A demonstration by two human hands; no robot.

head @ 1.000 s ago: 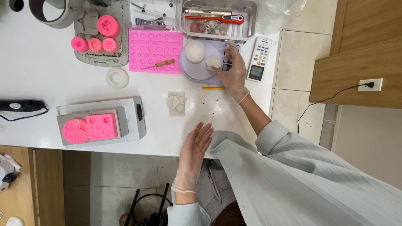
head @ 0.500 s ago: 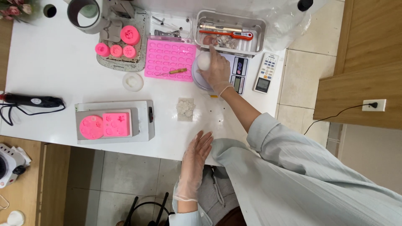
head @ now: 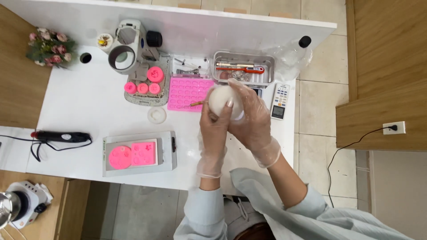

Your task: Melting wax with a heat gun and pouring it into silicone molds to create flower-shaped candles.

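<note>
Cupping a white ball [head: 224, 100] between both gloved hands, the person has it lifted above the white surface [head: 80, 106], right in the middle of the view. Left hand [head: 214, 129] comes up from six o'clock, its fingers [head: 228, 105] wrapped closed around the ball's near side. Right hand [head: 251, 120] covers the ball from three o'clock, fingers curled over the top and far side, gripping it too. So the ball is pinched between two palms, both in thin clear gloves.

Behind the ball, at eleven o'clock, a pink mould tray [head: 187, 92] with many small cavities lies flat, and a small yellow-handled tool [head: 195, 104] peeks out beside the left fingers. At twelve o'clock sits a grey bin [head: 242, 67] holding a red probe thermometer [head: 242, 69]. At two o'clock, a white remote control [head: 279, 101] rests near the surface's edge.

Out at ten o'clock, pink round moulds [head: 143, 84] stand on a speckled slab, just beside a grey lens-like device [head: 129, 51]. At nine o'clock, a small white dish [head: 156, 115]. Down at eight o'clock, a grey flat-topped appliance [head: 140, 153] carries two pink moulds [head: 132, 155], one round, one square. Far left, a black corded tool [head: 62, 136] lies flat, and dried flowers [head: 48, 48] sit in the corner.
</note>
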